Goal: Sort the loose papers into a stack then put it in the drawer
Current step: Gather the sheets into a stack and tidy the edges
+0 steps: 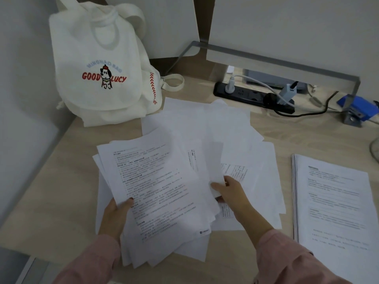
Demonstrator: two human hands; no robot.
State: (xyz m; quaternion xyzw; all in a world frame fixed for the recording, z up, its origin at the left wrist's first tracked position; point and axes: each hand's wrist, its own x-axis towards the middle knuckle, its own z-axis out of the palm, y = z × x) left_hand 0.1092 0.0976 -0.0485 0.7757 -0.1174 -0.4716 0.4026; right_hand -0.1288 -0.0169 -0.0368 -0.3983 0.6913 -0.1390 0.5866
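While the bundle (164, 191) in the left hand (117, 212) is this fanned, slippage is the main risk: edges are skewed, its lower corners sit near the bench (61, 191) front edge at bottom centre, and only the thumb clamps on top. The fingers underneath are hidden, so I can't tell how they lie. The right hand (231, 193) fingers pinch the lower edge of one sheet (213, 160) at frame centre, thumb on top. A fast pull could crease it or drag the overlapping neighbours. Loose sheets (215, 128) spread across mid-frame, some blank side up, some printed, so a mixed-orientation pile is likely if nothing gets flipped. A squared stack (332, 201) lies at right, apart from the mess; a careless sweep could knock it askew. The top sheets lie near the strip (246, 93) and its cables at upper right, a possible snag. Containers: the bag (98, 78) at upper left has its flap down, contents not visible. The drawer is not in view.
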